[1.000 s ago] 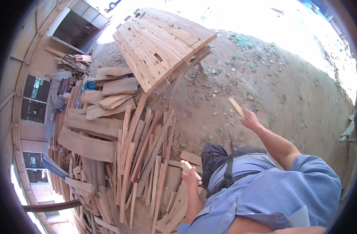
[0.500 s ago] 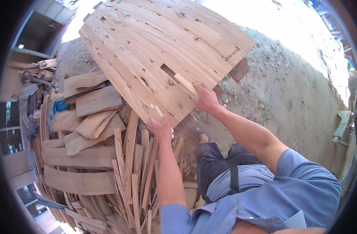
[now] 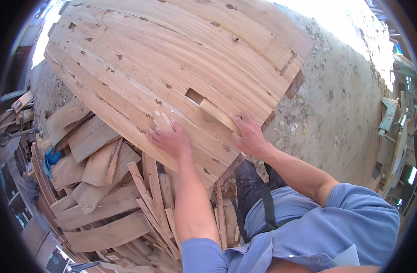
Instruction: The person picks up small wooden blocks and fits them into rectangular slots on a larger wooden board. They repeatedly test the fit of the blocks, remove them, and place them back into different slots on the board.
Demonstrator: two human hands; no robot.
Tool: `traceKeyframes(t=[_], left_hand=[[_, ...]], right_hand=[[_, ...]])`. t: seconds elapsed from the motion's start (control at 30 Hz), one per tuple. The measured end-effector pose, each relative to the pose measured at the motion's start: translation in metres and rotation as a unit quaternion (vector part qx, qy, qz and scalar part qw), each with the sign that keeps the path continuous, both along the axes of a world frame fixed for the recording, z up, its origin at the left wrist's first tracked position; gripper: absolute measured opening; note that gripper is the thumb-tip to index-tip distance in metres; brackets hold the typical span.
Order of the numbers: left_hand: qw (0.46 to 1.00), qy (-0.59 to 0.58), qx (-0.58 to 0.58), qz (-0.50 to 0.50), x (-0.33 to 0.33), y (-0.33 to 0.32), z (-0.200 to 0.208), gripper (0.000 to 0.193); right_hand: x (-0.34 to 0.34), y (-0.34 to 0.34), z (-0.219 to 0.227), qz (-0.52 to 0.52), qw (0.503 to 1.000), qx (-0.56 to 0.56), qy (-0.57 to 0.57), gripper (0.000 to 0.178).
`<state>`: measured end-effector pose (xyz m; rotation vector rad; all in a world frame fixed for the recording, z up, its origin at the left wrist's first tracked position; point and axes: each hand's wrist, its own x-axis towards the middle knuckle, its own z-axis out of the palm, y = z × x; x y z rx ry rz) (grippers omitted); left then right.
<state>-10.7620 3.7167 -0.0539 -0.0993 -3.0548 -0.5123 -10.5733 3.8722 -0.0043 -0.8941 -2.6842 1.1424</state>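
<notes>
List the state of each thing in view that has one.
Left hand: gripping small wood pieces.
Right hand: gripping wooden strip.
Wooden strip: held, outside rectangular cutout.
Rectangular cutout: open, unfilled.
Plank panel: joined, knotty.
Loose boards: piled unevenly.
Blue sheeting: crumpled.

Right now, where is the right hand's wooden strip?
In the head view, the wooden strip is just right of centre, over the panel, between the rectangular hole and the right hand holding it.
</notes>
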Motion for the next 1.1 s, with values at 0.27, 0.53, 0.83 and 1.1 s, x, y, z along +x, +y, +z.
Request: traceKeyframes(t=[0.27,0.53,0.83,1.1], left_hand=[[1.0,0.018,-0.001,-0.011,-0.001,0.004,0.003,0.059],[1.0,0.021,-0.011,-0.02,0.0,0.003,0.003,0.06],[0.999,0.019,-0.019,-0.024,0.003,-0.002,-0.001,0.061],[0.999,0.022,-0.021,-0.031,-0.001,-0.001,-0.005,0.062]], right_hand=[[-0.067,0.01,0.003,0.0,0.999,0.022,0.043,0.064],[-0.072,0.013,0.001,-0.002,0.999,0.032,0.041,0.065],[-0.072,0.011,0.006,-0.008,1.0,-0.001,0.026,0.061],[-0.06,0.016,0.013,0.031,0.997,-0.033,-0.059,0.067]])
